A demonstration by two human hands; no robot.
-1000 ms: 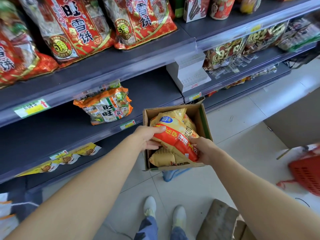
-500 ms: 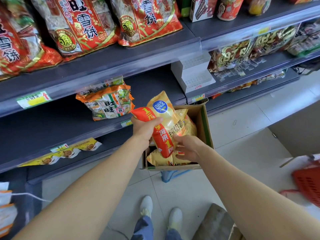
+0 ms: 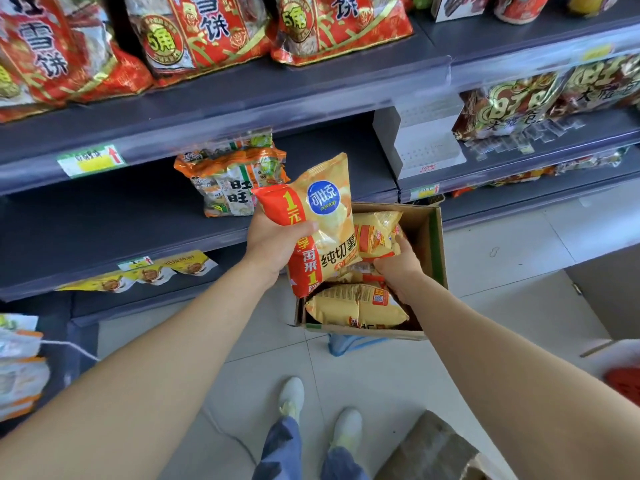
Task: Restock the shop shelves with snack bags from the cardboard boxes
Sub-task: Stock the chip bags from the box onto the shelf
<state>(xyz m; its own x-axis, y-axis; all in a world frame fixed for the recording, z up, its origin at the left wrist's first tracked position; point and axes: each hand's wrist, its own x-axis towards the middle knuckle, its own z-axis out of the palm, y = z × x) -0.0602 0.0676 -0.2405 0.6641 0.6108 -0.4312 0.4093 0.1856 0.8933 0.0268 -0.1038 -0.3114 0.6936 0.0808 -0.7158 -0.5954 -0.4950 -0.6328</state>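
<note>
Raised from box (image 3: 434, 244) since 1 s ago, chip bag (image 3: 329, 216) sits in left hand (image 3: 273, 244), fingers curled round it; right hand (image 3: 398, 271) grips 2nd bag (image 3: 375, 233). Best: stand it upright by orange pack (image 3: 235, 181) on shelf (image 3: 104, 230).

The legs wear blue denim jeans (image 3: 277, 455) (only the lower part shows). On the feet are pale, off-white sneakers: the left shoe (image 3: 292, 396) and the right shoe (image 3: 346, 427), each with a yellowish-green tinge at the sole. Both arms are bare, from the frame's edge down to the left hand (image 3: 273, 244) and the right hand (image 3: 398, 266).
</note>
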